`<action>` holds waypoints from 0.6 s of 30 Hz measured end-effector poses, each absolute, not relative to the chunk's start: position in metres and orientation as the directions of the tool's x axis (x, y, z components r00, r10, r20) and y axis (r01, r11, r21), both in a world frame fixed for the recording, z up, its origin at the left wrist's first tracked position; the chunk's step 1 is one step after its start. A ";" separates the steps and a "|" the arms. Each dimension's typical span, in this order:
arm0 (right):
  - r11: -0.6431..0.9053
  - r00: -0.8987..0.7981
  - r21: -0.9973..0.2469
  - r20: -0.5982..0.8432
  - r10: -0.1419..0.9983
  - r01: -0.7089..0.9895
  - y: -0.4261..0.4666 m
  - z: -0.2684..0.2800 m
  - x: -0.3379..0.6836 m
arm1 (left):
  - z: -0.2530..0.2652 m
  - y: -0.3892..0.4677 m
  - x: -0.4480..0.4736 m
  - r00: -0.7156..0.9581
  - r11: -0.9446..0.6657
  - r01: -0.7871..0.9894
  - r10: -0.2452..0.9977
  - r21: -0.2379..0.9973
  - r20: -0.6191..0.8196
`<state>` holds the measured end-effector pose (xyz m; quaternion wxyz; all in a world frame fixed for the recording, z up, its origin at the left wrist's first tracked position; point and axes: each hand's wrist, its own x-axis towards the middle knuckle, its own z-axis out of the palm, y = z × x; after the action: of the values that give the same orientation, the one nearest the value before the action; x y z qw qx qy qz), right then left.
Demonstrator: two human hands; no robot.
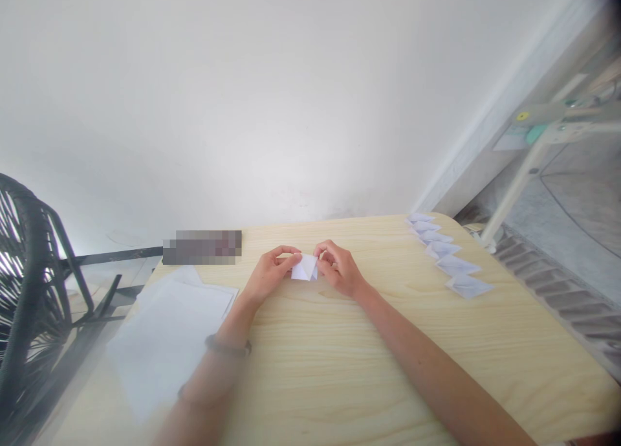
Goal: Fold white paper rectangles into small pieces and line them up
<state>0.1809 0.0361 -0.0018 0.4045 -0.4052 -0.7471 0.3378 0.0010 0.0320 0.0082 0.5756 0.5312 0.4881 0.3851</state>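
Though small, paper (303, 268) in both hands (268, 274) (342, 272)

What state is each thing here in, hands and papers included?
Small white paper: folded, held between both hands
Left hand: pinching the paper's left side
Right hand: pinching its right side
Loose paper sheets: stacked unevenly, overlapping
Pointed paper pieces: folded, lined up in a row
Dark bracelet: worn on the left arm

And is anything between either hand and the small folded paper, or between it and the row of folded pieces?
Nothing visible separates the left hand or right hand from the small folded paper: both hold it. Toward the row of folded pieces, only the right hand visibly stands between.
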 end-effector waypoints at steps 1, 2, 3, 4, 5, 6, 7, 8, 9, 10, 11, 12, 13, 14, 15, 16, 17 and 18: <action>0.431 -0.348 -0.844 0.318 0.882 0.320 0.036 -0.001 0.181 | 0.008 0.032 0.001 0.223 0.131 0.079 0.964 0.988 -0.146; 0.419 -0.344 -0.851 0.308 0.887 0.317 0.037 -0.001 0.181 | 0.009 0.031 0.001 0.220 0.119 0.084 0.966 0.989 -0.135; 0.407 -0.334 -0.855 0.300 0.894 0.322 0.037 0.000 0.181 | 0.009 0.031 0.001 0.215 0.106 0.091 0.969 0.990 -0.124; 0.398 -0.323 -0.855 0.293 0.900 0.333 0.037 0.000 0.181 | 0.009 0.031 0.001 0.214 0.095 0.097 0.970 0.991 -0.114; 0.392 -0.315 -0.852 0.288 0.904 0.347 0.038 -0.001 0.180 | 0.009 0.031 0.001 0.217 0.086 0.100 0.970 0.991 -0.107; 0.392 -0.312 -0.846 0.286 0.906 0.362 0.039 -0.001 0.179 | 0.009 0.030 0.001 0.222 0.083 0.101 0.969 0.991 -0.104; 0.397 -0.314 -0.837 0.287 0.905 0.378 0.039 -0.002 0.178 | 0.009 0.030 0.001 0.227 0.083 0.103 0.968 0.991 -0.105; 0.404 -0.319 -0.826 0.290 0.902 0.392 0.040 -0.003 0.177 | 0.008 0.030 0.001 0.232 0.085 0.104 0.967 0.991 -0.108; 0.412 -0.323 -0.817 0.294 0.899 0.403 0.041 -0.004 0.177 | 0.008 0.030 0.001 0.235 0.088 0.105 0.966 0.991 -0.111; 0.417 -0.326 -0.811 0.297 0.897 0.410 0.041 -0.005 0.176 | 0.008 0.030 0.001 0.233 0.090 0.106 0.966 0.990 -0.113; 0.419 -0.328 -0.809 0.298 0.896 0.411 0.042 -0.006 0.176 | 0.008 0.030 0.001 0.229 0.090 0.106 0.967 0.990 -0.112; 0.419 -0.329 -0.811 0.298 0.896 0.408 0.042 -0.007 0.176 | 0.008 0.030 0.001 0.224 0.089 0.105 0.968 0.990 -0.111; 0.417 -0.329 -0.816 0.297 0.896 0.401 0.043 -0.007 0.176 | 0.008 0.030 0.001 0.219 0.087 0.104 0.970 0.991 -0.108; 0.416 -0.330 -0.820 0.296 0.896 0.393 0.043 -0.008 0.176 | 0.008 0.030 0.002 0.213 0.087 0.101 0.971 0.991 -0.107; 0.414 -0.331 -0.824 0.295 0.897 0.387 0.043 -0.008 0.176 | 0.008 0.030 0.002 0.205 0.089 0.099 0.973 0.991 -0.108; 0.412 -0.333 -0.827 0.293 0.896 0.383 0.043 -0.008 0.176 | 0.008 0.030 0.002 0.195 0.092 0.096 0.975 0.991 -0.109; 0.411 -0.335 -0.829 0.291 0.896 0.380 0.043 -0.008 0.176 | 0.008 0.030 0.003 0.186 0.095 0.093 0.976 0.991 -0.111; 0.410 -0.338 -0.830 0.289 0.896 0.378 0.044 -0.008 0.177 | 0.007 0.031 0.003 0.179 0.096 0.089 0.978 0.991 -0.111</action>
<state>0.1766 0.0436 -0.0084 0.3859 -0.4270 -0.7457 0.3357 0.0031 0.0306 0.0075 0.5489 0.5367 0.4968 0.4048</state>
